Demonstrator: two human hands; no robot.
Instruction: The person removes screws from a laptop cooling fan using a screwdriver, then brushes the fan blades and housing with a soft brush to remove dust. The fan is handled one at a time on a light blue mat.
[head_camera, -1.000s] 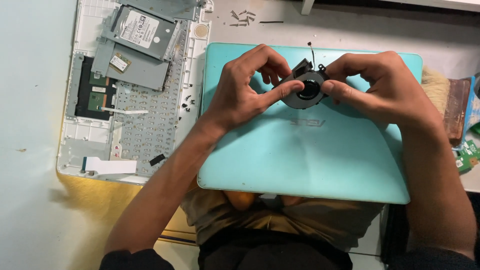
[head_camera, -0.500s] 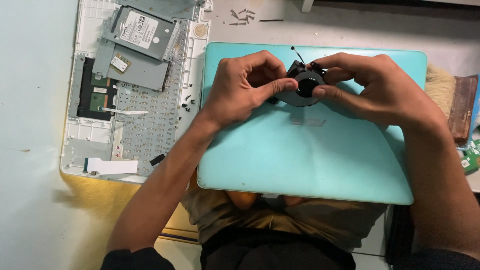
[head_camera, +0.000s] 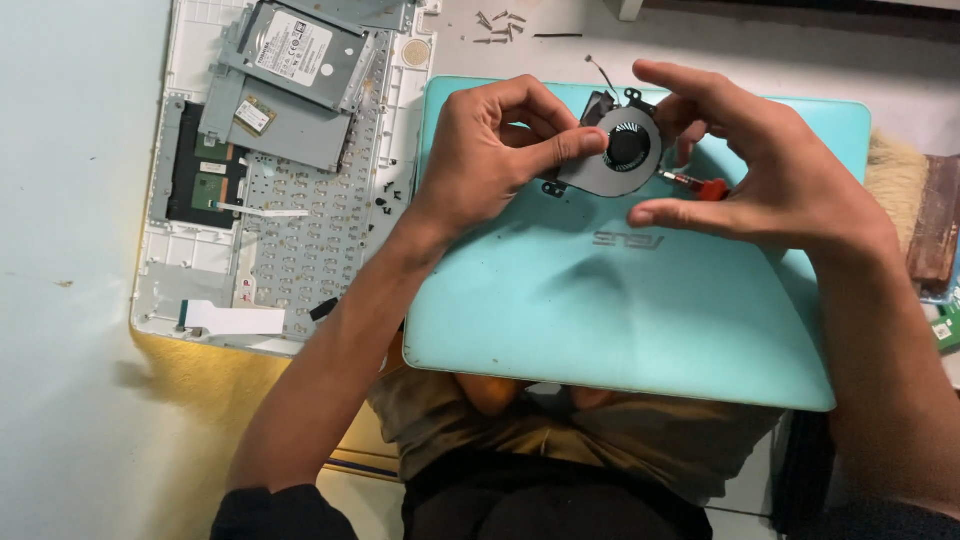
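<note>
Farthest left of the turquoise laptop lid (head_camera: 620, 310) lies bare pale counter (head_camera: 70, 250). Next comes an opened white laptop base (head_camera: 160, 300), lying just beside the lid's left edge, its inside facing up. A silver hard drive (head_camera: 300, 45) sits in a metal bracket at the far end of that base, a dark circuit board (head_camera: 205, 180) lies in a recess nearer its left side, and a white ribbon strip (head_camera: 235, 320) lies near its front corner. Small dark screws (head_camera: 385, 200) are scattered on the base close to the lid's edge.

Over the far left part of the lid, the left hand (head_camera: 490, 160) pinches a small round cooling fan (head_camera: 615, 160), thumb pressed on its grey housing beside the black rotor. The fan is held just above the lid's far edge, with a thin wire curling up from its top. To the right of the fan, the right hand (head_camera: 775, 180) is spread and curved around it, thumb and fingers apart; a small red-tipped part (head_camera: 705, 187) shows between them, but I cannot tell whether the hand touches it.

Beyond the lid's far edge lie loose silver screws (head_camera: 500, 25). Off its right edge sits a brown object (head_camera: 935, 235).
</note>
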